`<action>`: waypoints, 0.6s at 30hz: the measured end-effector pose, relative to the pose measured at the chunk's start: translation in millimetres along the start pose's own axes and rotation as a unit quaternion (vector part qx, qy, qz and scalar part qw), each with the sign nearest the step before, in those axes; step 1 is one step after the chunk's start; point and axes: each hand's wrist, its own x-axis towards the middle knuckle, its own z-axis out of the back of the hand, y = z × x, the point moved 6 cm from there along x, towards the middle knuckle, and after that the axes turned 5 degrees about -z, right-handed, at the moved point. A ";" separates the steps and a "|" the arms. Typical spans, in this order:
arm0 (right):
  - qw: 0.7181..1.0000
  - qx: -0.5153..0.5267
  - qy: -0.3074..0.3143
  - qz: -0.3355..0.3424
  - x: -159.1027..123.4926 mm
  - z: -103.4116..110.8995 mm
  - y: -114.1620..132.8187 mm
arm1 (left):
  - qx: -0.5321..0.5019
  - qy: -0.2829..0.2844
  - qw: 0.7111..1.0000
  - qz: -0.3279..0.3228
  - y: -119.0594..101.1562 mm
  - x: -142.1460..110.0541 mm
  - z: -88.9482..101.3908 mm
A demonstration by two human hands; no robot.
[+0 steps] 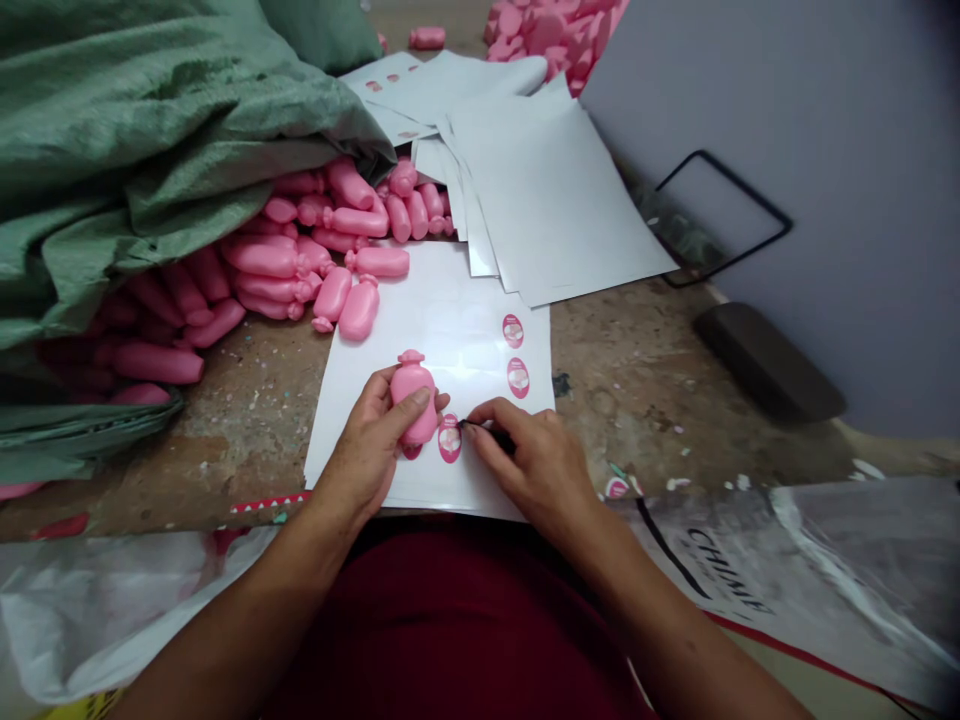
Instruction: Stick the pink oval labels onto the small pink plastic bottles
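Observation:
My left hand (375,445) is closed round a small pink plastic bottle (414,392), held upright over a white sticker sheet (450,330). My right hand (529,465) pinches a thin dark tool (487,432) whose tip touches a pink oval sticker (449,438) on the sheet, just right of the bottle. Two more oval stickers (515,355) lie near the sheet's right edge.
A heap of pink bottles (300,260) spills from a green woven sack (150,130) at the left. Used white backing sheets (540,170) pile up behind. More pink pieces (555,30) lie at the top. A dark block (765,360) and clear plastic bags (787,570) are at the right.

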 end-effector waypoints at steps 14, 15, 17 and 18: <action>0.990 -0.113 -0.069 0.045 -4.6 3.1 11.0 | 0.003 0.000 1.000 -0.003 -0.5 -0.7 -0.1; 0.990 -0.110 -0.074 0.044 -4.8 3.5 11.0 | 0.003 0.001 1.000 -0.004 -0.4 -0.5 -0.1; 0.990 -0.104 -0.085 0.043 -5.0 3.8 11.1 | 0.002 0.003 1.000 -0.008 -0.6 0.0 -0.3; 0.990 -0.100 -0.087 0.044 -4.9 3.6 11.0 | 0.002 0.004 1.000 -0.009 -0.6 0.3 -0.4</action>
